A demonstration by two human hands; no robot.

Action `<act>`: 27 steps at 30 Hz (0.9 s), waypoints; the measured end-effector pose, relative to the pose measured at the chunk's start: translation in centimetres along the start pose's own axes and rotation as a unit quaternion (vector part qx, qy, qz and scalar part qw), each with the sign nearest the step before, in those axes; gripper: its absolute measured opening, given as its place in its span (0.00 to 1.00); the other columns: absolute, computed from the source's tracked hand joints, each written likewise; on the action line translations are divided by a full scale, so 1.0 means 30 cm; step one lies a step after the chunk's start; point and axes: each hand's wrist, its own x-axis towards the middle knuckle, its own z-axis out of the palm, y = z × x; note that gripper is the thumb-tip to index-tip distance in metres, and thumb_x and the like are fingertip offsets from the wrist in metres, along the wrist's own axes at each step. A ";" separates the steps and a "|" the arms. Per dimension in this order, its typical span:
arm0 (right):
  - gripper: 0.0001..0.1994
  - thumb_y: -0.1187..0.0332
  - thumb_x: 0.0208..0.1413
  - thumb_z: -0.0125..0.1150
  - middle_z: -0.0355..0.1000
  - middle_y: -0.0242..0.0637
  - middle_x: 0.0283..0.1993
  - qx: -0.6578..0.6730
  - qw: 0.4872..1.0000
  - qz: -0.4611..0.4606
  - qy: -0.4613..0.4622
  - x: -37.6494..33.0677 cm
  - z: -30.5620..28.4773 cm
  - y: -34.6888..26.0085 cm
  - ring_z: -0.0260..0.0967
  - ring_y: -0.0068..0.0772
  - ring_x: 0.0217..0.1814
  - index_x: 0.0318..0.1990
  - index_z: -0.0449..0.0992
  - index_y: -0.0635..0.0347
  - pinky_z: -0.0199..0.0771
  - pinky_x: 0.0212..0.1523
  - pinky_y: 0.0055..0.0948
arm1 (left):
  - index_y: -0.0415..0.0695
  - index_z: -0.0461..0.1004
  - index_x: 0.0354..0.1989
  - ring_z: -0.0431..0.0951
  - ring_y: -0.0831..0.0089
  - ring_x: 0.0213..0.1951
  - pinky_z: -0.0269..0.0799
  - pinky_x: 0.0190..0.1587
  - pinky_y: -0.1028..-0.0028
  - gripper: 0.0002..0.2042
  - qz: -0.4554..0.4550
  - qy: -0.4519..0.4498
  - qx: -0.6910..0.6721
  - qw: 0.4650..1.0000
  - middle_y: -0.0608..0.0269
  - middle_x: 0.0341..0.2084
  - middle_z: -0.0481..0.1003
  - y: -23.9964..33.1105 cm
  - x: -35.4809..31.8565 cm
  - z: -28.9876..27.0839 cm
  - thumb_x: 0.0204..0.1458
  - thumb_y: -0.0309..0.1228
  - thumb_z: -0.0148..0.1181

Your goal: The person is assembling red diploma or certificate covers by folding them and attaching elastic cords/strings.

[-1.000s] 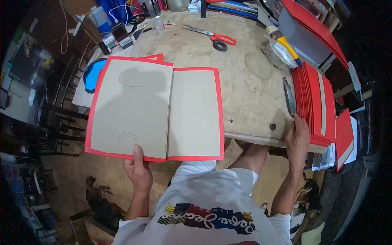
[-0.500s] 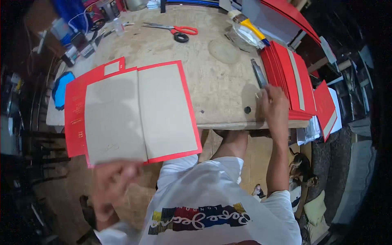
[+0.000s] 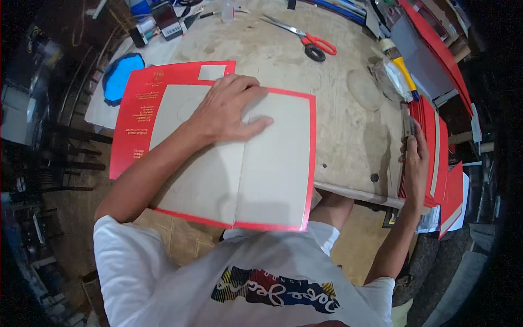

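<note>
A red hardcover case (image 3: pixel 311 163) lies open before me, its grey-beige inner boards facing up and its near edge overhanging the table. My left hand (image 3: pixel 231 106) rests across its fold near the far edge, thumb spread, fingers lying on the board. A separate red printed sheet or cover (image 3: pixel 133 122) shows along the left side, partly beneath it. At the right, my right hand (image 3: pixel 417 158) is closed around a slim grey utility knife (image 3: pixel 412 128), held upright against the side of a stack of red covers (image 3: pixel 440 147). Its lower part is hidden by my fingers.
Red-handled scissors (image 3: pixel 313 42) and a black tape roll (image 3: pixel 314 52) lie at the back. A yellow-handled brush (image 3: pixel 400 68) rests by a plastic-wrapped container at the back right. A blue-filled dish (image 3: pixel 124 76) sits on the left. A small black disc (image 3: pixel 374 177) lies near the front edge.
My left hand has moved from below the case up onto its far part. My right hand has taken hold of the utility knife beside the stack. The view has shifted left.
</note>
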 end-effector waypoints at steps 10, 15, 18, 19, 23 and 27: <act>0.19 0.72 0.64 0.62 0.78 0.39 0.39 -0.072 0.933 -0.179 -0.305 -0.086 0.293 -0.143 0.68 0.32 0.34 0.61 0.77 0.66 0.70 0.39 0.29 | 0.45 0.77 0.52 0.68 0.57 0.54 0.61 0.62 0.57 0.21 0.038 0.023 -0.036 0.998 0.55 0.53 0.71 0.061 -0.014 0.085 0.54 0.43 0.67; 0.15 0.71 0.64 0.62 0.77 0.41 0.39 -0.111 0.927 -0.129 -0.334 -0.039 0.398 -0.214 0.68 0.33 0.34 0.56 0.80 0.66 0.69 0.38 0.30 | 0.45 0.79 0.54 0.69 0.57 0.54 0.64 0.61 0.57 0.22 0.040 -0.008 -0.035 0.999 0.55 0.55 0.73 0.033 -0.026 0.064 0.51 0.36 0.69; 0.13 0.71 0.64 0.62 0.76 0.41 0.37 -0.115 0.921 -0.162 -0.334 0.009 0.440 -0.176 0.67 0.34 0.33 0.54 0.80 0.66 0.68 0.37 0.31 | 0.47 0.78 0.54 0.68 0.56 0.54 0.62 0.60 0.53 0.20 0.036 -0.022 -0.019 0.999 0.54 0.54 0.71 0.046 -0.007 0.068 0.51 0.36 0.67; 0.13 0.71 0.64 0.63 0.76 0.41 0.37 -0.115 0.918 -0.179 -0.334 0.022 0.452 -0.160 0.67 0.34 0.32 0.52 0.81 0.66 0.68 0.36 0.31 | 0.48 0.78 0.54 0.67 0.56 0.53 0.61 0.59 0.52 0.20 0.034 -0.029 -0.009 0.999 0.54 0.53 0.70 0.051 0.000 0.069 0.52 0.35 0.65; 0.11 0.71 0.63 0.63 0.75 0.40 0.35 -0.119 0.910 -0.203 -0.340 0.049 0.494 -0.158 0.66 0.35 0.30 0.50 0.82 0.66 0.67 0.34 0.32 | 0.51 0.78 0.57 0.66 0.55 0.53 0.60 0.59 0.50 0.21 0.025 -0.044 0.009 0.999 0.53 0.53 0.69 0.050 0.011 0.075 0.51 0.34 0.64; 0.10 0.71 0.63 0.63 0.74 0.39 0.33 -0.118 0.905 -0.211 -0.349 0.068 0.517 -0.159 0.65 0.35 0.29 0.48 0.82 0.67 0.67 0.32 0.32 | 0.53 0.78 0.60 0.66 0.54 0.53 0.60 0.60 0.51 0.24 0.022 -0.052 0.021 0.998 0.53 0.54 0.69 0.039 0.017 0.087 0.51 0.33 0.63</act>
